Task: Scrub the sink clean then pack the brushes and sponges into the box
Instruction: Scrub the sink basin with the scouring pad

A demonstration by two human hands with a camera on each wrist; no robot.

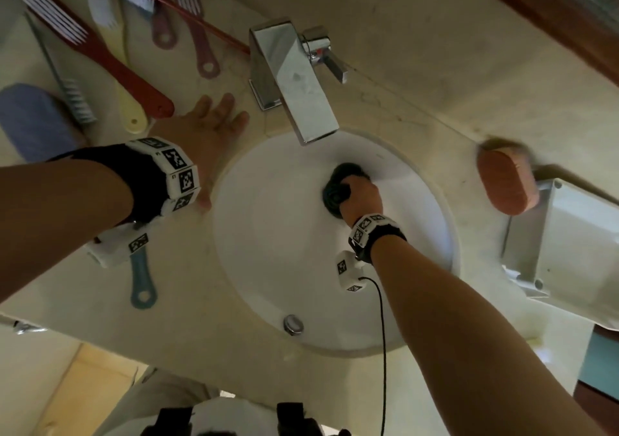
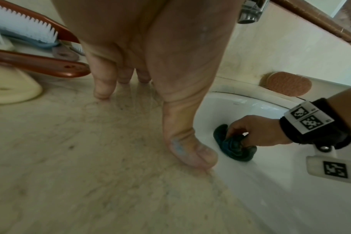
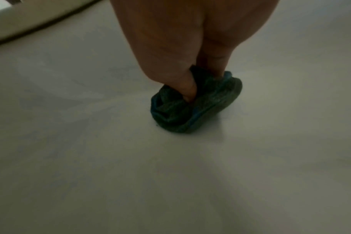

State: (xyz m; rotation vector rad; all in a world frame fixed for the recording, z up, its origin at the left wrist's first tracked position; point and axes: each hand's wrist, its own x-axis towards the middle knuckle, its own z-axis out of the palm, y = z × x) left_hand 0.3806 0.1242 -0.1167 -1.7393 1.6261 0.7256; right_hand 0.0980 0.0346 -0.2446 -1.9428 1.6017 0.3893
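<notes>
My right hand (image 1: 360, 197) grips a crumpled dark green-blue scrub pad (image 1: 336, 187) (image 3: 192, 107) (image 2: 234, 145) and presses it against the far wall of the round white sink (image 1: 274, 234), just below the chrome tap (image 1: 291, 77). My left hand (image 1: 207, 127) (image 2: 146, 82) lies flat and open on the marble counter beside the sink's left rim. Several brushes, among them a red one (image 1: 110, 63) and a cream one (image 1: 129, 100), lie at the back left. An orange sponge (image 1: 505, 184) (image 2: 287, 83) sits right of the sink, against a white box (image 1: 562, 244).
A blue sponge (image 1: 33, 124) lies at the far left of the counter. A blue-handled brush (image 1: 140, 281) pokes out under my left wrist. The overflow ring (image 1: 293, 324) shows on the sink's near wall. A wooden ledge (image 1: 549, 10) runs behind the counter.
</notes>
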